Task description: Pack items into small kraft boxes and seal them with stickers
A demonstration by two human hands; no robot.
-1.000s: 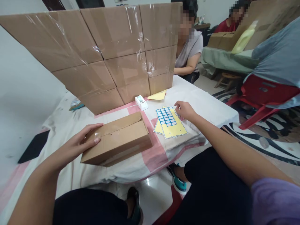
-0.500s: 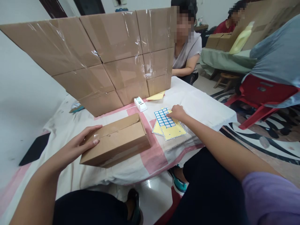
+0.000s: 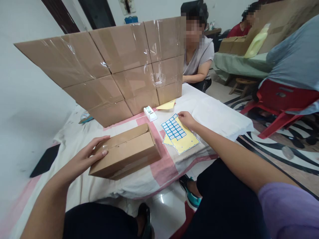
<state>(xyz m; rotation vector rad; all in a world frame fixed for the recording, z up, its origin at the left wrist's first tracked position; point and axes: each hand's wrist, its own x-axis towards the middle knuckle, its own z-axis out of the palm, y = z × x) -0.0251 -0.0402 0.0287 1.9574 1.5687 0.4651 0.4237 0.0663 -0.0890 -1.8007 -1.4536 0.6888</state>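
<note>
A closed, taped cardboard box (image 3: 129,149) lies on the cloth-covered table. My left hand (image 3: 96,151) grips its left end, thumb on the top and fingers toward the far side. To the right of the box is a yellow card (image 3: 187,143) with a blue-outlined grid of pale squares and a scalloped blue edge. My right hand (image 3: 187,120) pinches this card at its far edge, fingers closed. Beneath it, a second yellow card (image 3: 167,140) is mostly hidden. A small white device (image 3: 150,114) with a greenish top sits beyond the box.
A tall partition of taped cardboard boxes (image 3: 132,71) stands across the table's far side. By its foot lies a folded yellow paper (image 3: 166,105). A person (image 3: 196,63) crouches behind it. A dark flat panel (image 3: 45,160) is at left, and a red chair (image 3: 279,103) at right.
The upper yellow card has turned a little on the lower one, with my right hand now at its far edge. My left hand stays on the box. The view has shifted slightly.
</note>
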